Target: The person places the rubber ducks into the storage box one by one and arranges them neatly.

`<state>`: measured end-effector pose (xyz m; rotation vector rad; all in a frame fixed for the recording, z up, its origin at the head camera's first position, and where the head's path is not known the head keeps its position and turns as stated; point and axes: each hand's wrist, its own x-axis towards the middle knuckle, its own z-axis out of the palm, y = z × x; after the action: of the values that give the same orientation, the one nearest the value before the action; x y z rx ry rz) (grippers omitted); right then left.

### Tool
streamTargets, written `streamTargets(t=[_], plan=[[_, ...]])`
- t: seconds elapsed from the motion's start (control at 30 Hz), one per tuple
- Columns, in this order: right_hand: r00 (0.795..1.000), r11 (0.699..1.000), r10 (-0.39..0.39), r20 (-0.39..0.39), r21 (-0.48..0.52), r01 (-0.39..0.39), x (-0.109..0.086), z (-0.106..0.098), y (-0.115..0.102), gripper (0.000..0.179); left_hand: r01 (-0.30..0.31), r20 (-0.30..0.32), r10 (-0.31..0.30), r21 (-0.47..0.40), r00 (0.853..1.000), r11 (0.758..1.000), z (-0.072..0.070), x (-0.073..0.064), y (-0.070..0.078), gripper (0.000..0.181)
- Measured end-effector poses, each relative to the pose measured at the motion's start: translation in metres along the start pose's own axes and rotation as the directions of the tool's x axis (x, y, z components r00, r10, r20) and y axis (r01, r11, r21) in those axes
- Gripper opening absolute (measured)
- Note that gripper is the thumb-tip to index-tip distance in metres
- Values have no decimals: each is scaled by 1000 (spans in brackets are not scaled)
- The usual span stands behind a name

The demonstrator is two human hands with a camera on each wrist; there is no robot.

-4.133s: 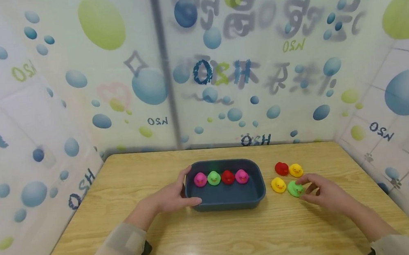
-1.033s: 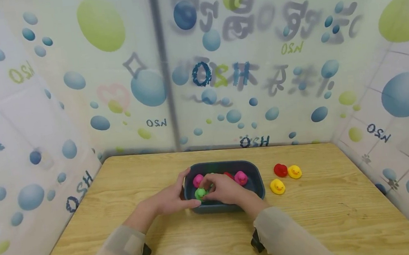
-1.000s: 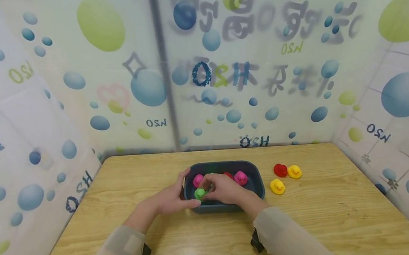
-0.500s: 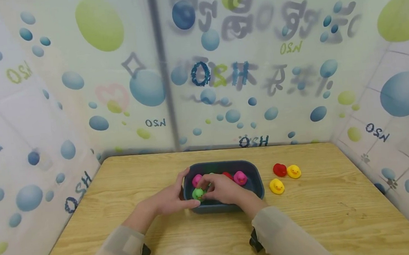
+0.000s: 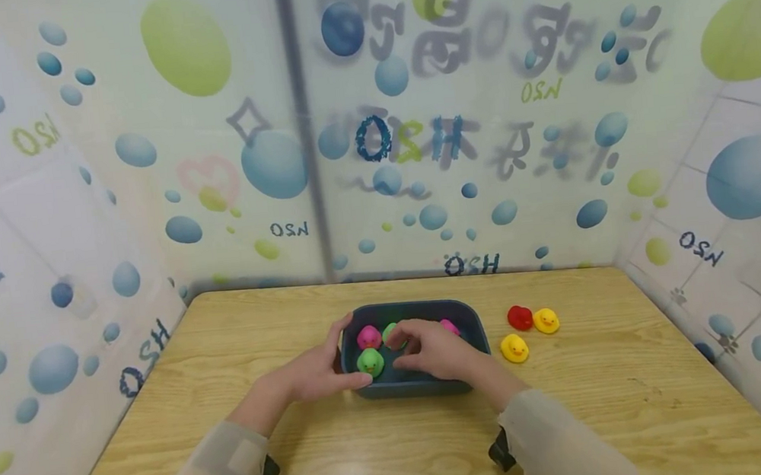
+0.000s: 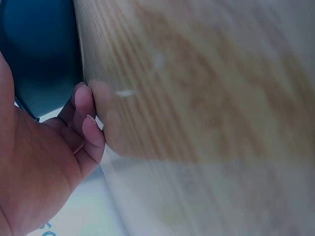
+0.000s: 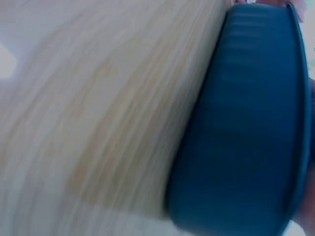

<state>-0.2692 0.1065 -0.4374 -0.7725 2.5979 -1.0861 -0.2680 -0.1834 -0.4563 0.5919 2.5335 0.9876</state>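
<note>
In the head view, a dark blue tray (image 5: 429,387) stands on the table. My left hand (image 5: 314,371) grips its left end, thumb along the near rim. A green rubber duck (image 5: 370,363) sits in the tray's near left corner, by that thumb. Behind it are a pink duck (image 5: 369,338), a second green duck (image 5: 390,333), partly covered, and another pink duck (image 5: 449,327) further right. My right hand (image 5: 436,351) hovers over the tray, thumb and fingers apart with nothing between them; it hides the back row's middle. The right wrist view shows the tray's outer wall (image 7: 241,123).
Right of the tray, a red duck (image 5: 520,318) and a yellow duck (image 5: 546,321) lie close together. Another yellow duck (image 5: 514,348) is nearer the tray. A patterned curtain (image 5: 412,211) rises behind the wooden table (image 5: 257,310).
The green duck went from the table on the right into the tray's near left corner, carried by my right hand. That hand has let go and moved slightly right. The left hand stays put.
</note>
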Motion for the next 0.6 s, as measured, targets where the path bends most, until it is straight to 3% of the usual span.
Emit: streamTargets(t=[0.27,0.6], plan=[[998,1000,-21,-64,-12,20,-32,-29,12,29,8,-17,-8,5,1000,1000,1,-1,0,124],[985,1000,16,-172,13,-14,-86,-62,39,26,19,-26,-19,10,999,1000,1,0,0,123]])
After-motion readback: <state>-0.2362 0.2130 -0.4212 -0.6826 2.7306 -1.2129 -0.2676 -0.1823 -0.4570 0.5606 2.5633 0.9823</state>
